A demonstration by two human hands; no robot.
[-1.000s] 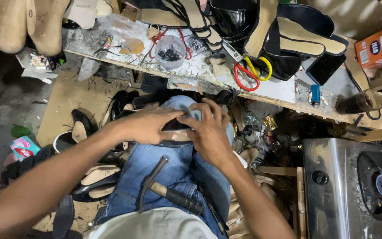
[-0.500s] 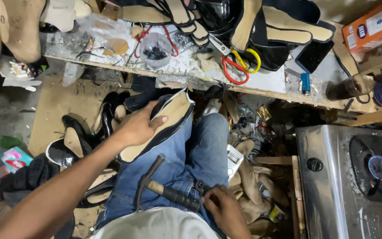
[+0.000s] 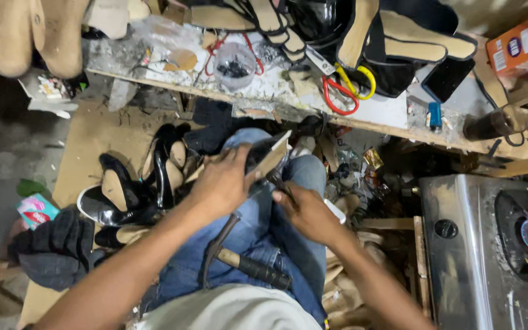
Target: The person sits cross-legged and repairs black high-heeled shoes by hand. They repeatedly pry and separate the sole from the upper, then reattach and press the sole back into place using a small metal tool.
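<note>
My left hand (image 3: 221,183) grips a black shoe upper with a tan insole (image 3: 267,156), held tilted over my knees in blue jeans (image 3: 264,232). My right hand (image 3: 304,211) is closed on a small dark tool (image 3: 276,180) whose tip touches the shoe's underside. A hammer (image 3: 239,260) with a dark grip lies across my lap, below both hands.
A cluttered workbench (image 3: 386,113) at the top holds red and yellow scissors (image 3: 343,88), insoles, a clear bowl (image 3: 236,61) and black uppers. Black shoes (image 3: 135,189) pile on the floor at left. A steel gas stove (image 3: 490,244) stands at right. An orange box (image 3: 524,40) sits top right.
My right hand came up from beside the hammer handle on my lap and now holds a small tool against the shoe. My left hand turned the shoe more on edge.
</note>
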